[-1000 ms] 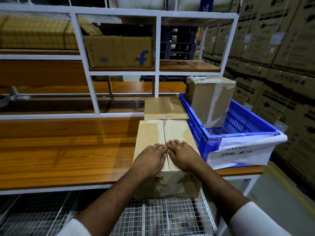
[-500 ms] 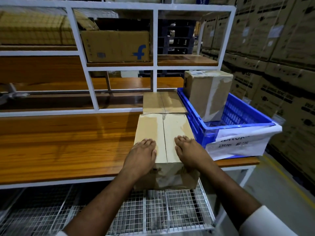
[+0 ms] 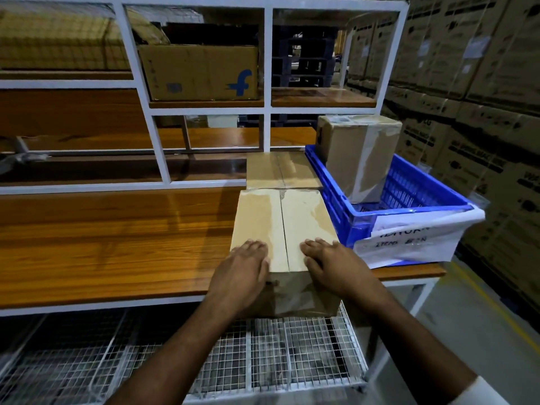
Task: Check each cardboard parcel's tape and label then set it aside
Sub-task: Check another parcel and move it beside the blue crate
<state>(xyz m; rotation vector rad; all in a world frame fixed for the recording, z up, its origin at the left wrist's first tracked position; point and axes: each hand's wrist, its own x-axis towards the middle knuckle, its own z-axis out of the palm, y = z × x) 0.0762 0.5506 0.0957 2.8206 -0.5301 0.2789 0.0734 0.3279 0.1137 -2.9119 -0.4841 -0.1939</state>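
A taped cardboard parcel (image 3: 282, 217) stands at the front edge of the wooden bench (image 3: 117, 241), clear tape running over its top seam. My left hand (image 3: 244, 271) lies flat on the parcel's near left top corner. My right hand (image 3: 330, 266) lies flat on its near right top corner, fingers straight. Right behind it sits a second, flatter parcel (image 3: 282, 170). A third taped parcel (image 3: 358, 153) stands upright in the blue crate (image 3: 409, 211) to the right.
A paper sheet with handwriting (image 3: 409, 244) hangs over the crate's front. A white shelf frame (image 3: 159, 147) rises behind the bench, holding a box with a blue f logo (image 3: 201, 73). Wire-mesh baskets (image 3: 263, 361) lie below. Stacked large cartons (image 3: 482, 83) fill the right side.
My two hands have slid apart from the middle seam of the parcel's top toward its left and right edges.
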